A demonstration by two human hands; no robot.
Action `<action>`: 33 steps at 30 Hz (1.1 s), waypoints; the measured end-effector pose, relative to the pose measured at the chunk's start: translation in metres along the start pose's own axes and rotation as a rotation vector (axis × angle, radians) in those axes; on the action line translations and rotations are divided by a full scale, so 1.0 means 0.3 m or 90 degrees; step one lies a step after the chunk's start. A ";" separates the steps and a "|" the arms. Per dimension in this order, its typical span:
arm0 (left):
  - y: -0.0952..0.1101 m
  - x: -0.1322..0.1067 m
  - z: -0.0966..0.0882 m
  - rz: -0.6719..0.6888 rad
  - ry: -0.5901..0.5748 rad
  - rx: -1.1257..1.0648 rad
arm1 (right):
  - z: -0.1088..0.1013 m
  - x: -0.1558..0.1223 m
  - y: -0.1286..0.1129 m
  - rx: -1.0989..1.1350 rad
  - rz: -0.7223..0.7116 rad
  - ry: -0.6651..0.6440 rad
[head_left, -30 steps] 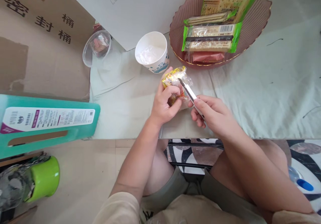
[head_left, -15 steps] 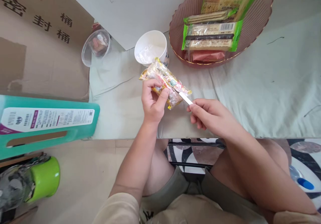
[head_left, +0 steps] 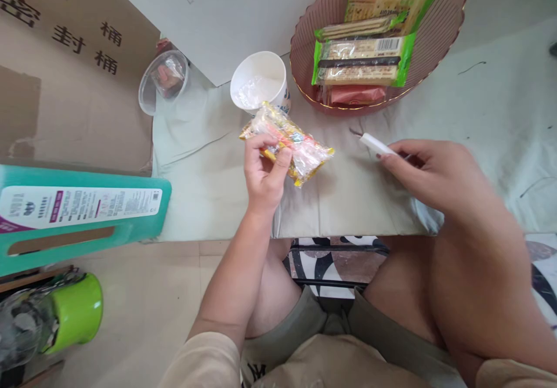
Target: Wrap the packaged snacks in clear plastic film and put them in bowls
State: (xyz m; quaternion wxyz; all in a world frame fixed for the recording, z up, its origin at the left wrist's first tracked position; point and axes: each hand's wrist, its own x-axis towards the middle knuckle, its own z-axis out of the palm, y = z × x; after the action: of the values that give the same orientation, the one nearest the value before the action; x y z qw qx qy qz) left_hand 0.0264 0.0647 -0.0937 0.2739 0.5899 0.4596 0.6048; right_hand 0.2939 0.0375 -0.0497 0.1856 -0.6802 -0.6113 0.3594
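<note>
My left hand (head_left: pixel 263 173) is closed on a clear and yellow snack packet (head_left: pixel 289 143), held just above the pale cloth-covered table (head_left: pixel 456 115). To its right, my right hand (head_left: pixel 435 173) grips a small white-handled knife (head_left: pixel 372 142) whose blade tip points left, low over the table. A white paper cup (head_left: pixel 260 84) stands just behind the packet.
A pink ribbed bowl (head_left: pixel 439 28) with green-edged biscuit packs sits at the back. A clear plastic cup (head_left: pixel 163 80) stands at the left by a cardboard box (head_left: pixel 65 69). A teal box (head_left: pixel 82 214) and a green-based jar (head_left: pixel 56 318) lie lower left.
My right hand has pulled the knife away from the packet and moved it right, toward the table. The left hand turned the packet and now holds it lengthwise.
</note>
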 end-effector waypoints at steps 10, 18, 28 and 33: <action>-0.010 -0.046 0.059 -0.003 -0.134 0.147 | 0.047 0.043 0.066 -0.045 -0.091 0.192; -0.024 -0.029 0.010 -0.068 -0.131 0.121 | 0.030 0.026 0.037 -0.080 0.025 0.395; -0.041 -0.021 0.001 -0.070 -0.125 0.167 | 0.106 -0.020 -0.036 0.060 -0.495 -0.034; -0.074 -0.021 -0.022 -0.073 -0.066 0.198 | 0.098 -0.010 0.009 -0.016 -0.435 -0.030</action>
State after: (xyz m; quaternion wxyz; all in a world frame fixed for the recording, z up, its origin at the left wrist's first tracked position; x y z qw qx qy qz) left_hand 0.0163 0.0671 -0.1154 0.2365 0.6286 0.5658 0.4783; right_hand 0.2747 0.0285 -0.0707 0.2729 -0.4299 -0.8123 0.2845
